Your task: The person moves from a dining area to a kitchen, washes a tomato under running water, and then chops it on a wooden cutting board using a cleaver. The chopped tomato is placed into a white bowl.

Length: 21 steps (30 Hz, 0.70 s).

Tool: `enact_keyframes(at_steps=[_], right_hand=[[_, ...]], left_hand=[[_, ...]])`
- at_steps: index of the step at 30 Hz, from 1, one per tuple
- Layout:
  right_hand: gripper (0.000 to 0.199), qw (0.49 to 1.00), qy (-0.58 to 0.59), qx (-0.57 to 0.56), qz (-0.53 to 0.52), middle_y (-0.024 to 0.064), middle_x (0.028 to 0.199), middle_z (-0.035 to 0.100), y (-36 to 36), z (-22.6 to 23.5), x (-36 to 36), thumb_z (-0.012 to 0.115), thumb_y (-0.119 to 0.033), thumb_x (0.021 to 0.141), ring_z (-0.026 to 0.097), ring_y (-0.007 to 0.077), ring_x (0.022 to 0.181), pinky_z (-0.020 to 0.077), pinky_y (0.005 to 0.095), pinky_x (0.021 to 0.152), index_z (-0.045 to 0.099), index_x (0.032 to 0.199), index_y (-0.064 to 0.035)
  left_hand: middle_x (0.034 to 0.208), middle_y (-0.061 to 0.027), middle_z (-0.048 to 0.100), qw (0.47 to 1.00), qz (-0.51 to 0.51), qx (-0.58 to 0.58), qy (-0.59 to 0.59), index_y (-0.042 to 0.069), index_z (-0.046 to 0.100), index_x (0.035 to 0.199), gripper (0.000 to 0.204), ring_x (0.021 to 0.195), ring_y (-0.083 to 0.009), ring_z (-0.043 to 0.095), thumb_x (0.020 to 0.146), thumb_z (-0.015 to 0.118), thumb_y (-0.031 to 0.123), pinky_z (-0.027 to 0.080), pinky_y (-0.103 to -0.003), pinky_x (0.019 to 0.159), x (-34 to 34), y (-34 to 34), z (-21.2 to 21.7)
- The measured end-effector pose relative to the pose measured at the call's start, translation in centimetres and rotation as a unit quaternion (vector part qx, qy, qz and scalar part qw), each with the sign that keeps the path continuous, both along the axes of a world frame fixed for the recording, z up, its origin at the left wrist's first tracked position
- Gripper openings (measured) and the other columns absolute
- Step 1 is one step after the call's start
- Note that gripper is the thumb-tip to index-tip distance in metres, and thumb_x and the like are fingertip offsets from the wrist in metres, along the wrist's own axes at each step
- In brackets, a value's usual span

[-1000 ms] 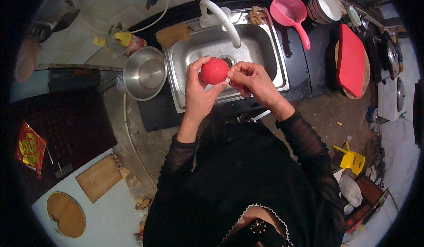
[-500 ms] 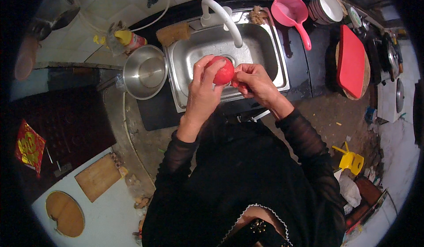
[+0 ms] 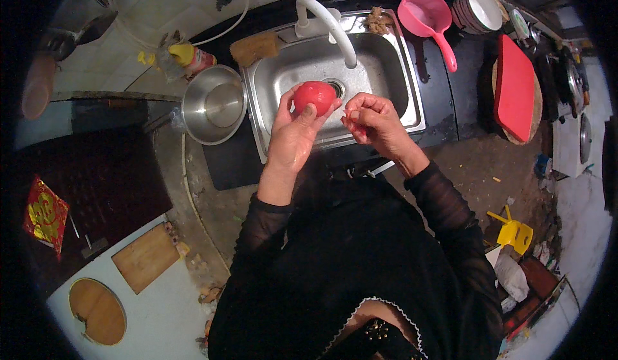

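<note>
My left hand (image 3: pixel 293 135) grips a round red tomato (image 3: pixel 313 96) over the steel sink (image 3: pixel 386 83), thumb across its front. To its right, my right hand (image 3: pixel 374 122) is curled with its fingertips pinched on a small reddish scrap (image 3: pixel 353 122), perhaps tomato skin, a little apart from the tomato. A white curved tap (image 3: pixel 328 20) arches over the basin behind both hands. My black sleeves come up from the lower edge.
A steel pot with lid (image 3: pixel 214 104) stands left of the sink, a brown sponge (image 3: pixel 255 47) and yellow bottle (image 3: pixel 187 55) behind it. A pink ladle (image 3: pixel 427 18), stacked bowls (image 3: pixel 479 10) and a red board (image 3: pixel 515 88) lie to the right. Wooden boards (image 3: pixel 147 257) sit lower left.
My right hand has drawn away from the tomato to the right with a small reddish scrap pinched in its fingers. My left hand still holds the tomato over the sink.
</note>
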State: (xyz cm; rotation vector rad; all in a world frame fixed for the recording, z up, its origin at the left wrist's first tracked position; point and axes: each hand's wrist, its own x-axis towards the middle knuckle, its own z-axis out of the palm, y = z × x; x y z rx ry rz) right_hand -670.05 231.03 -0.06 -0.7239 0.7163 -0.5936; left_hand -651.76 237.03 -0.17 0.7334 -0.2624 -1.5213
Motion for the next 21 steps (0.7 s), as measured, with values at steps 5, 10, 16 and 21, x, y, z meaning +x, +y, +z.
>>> enact_keyframes(at_steps=[5,10,16,21], right_hand=[[0.007,0.998,-0.06,0.01,-0.004,0.0061,0.08,0.063,-0.3,-0.6,0.1,0.062,-0.01,0.091,0.056,0.0085,0.061,0.0383,0.0211,0.046,0.057,0.088,-0.0069],[0.012,0.998,0.036,-0.047,0.016,0.0018,0.076,0.061,-0.6,0.1,1.1,0.068,-0.014,0.092,0.054,0.0067,0.056,0.038,0.0206,0.047,0.058,0.087,-0.0074],[0.019,0.968,0.198,-0.141,0.066,-0.0028,0.068,0.057,-1.1,1.0,1.4,0.071,-0.023,0.093,0.05,0.0036,0.053,0.0359,0.0194,0.045,0.065,0.095,-0.0047],[0.023,0.979,0.161,-0.111,0.059,-0.0028,0.067,0.058,-1.1,0.6,1.2,0.074,-0.025,0.089,0.05,0.0038,0.053,0.0341,0.0207,0.045,0.068,0.096,-0.0037]], left_hand=[[0.131,-0.0181,0.048,0.997,0.013,0.017,-0.074,0.004,0.037,0.133,0.063,0.12,-0.0302,0.055,0.085,0.078,0.011,0.046,-0.044,0.107,0.5,0.3,-0.6],[0.126,-0.0124,0.049,0.943,0.037,-0.047,-0.328,0.004,0.041,0.128,0.07,0.116,-0.0247,0.056,0.074,0.086,0.007,0.051,-0.038,0.101,0.4,0.4,-1.4],[0.123,-0.0095,0.049,0.88,0.039,-0.077,-0.468,0.004,0.042,0.126,0.075,0.115,-0.0217,0.056,0.068,0.089,0.004,0.054,-0.036,0.096,0.5,0.4,-0.5],[0.124,-0.0106,0.051,0.82,0.026,-0.066,-0.568,0.005,0.047,0.124,0.073,0.112,-0.0235,0.059,0.065,0.09,0.005,0.055,-0.035,0.092,0.7,0.4,-0.2]])
